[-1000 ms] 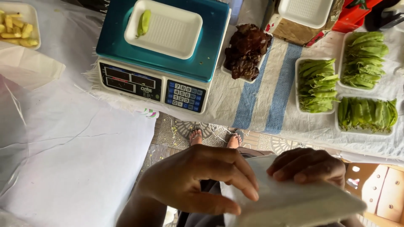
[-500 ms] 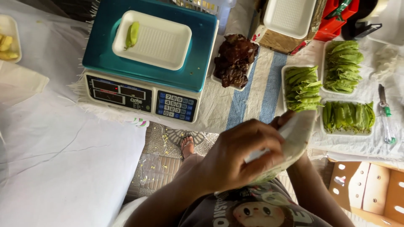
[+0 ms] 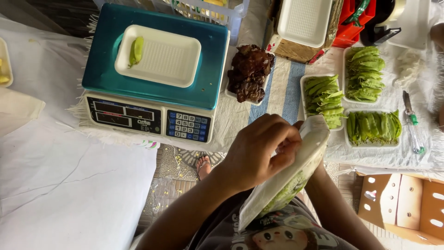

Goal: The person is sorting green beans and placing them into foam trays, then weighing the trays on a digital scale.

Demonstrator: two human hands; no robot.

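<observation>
My left hand (image 3: 261, 150) grips the upper edge of a white foam tray (image 3: 296, 173) that is tilted on its side against my body, green pods showing at its lower face. My right hand is hidden behind that tray; only its forearm (image 3: 340, 208) shows beneath it. Ahead stands a teal digital scale (image 3: 152, 78) carrying an empty-looking white foam tray (image 3: 159, 58) with a single green pod (image 3: 136, 51) at its left end.
Three foam trays of green pods (image 3: 323, 95) (image 3: 365, 74) (image 3: 373, 127) lie on the cloth at right, beside a pile of dark dried pieces (image 3: 249, 71). A knife (image 3: 411, 122) lies far right. White cloth (image 3: 69, 185) covers the left; a cardboard box (image 3: 402, 208) sits lower right.
The tray in my hands has swung from flat to steeply tilted and come closer to my body. My left hand shifted onto its top edge and my right hand went behind it.
</observation>
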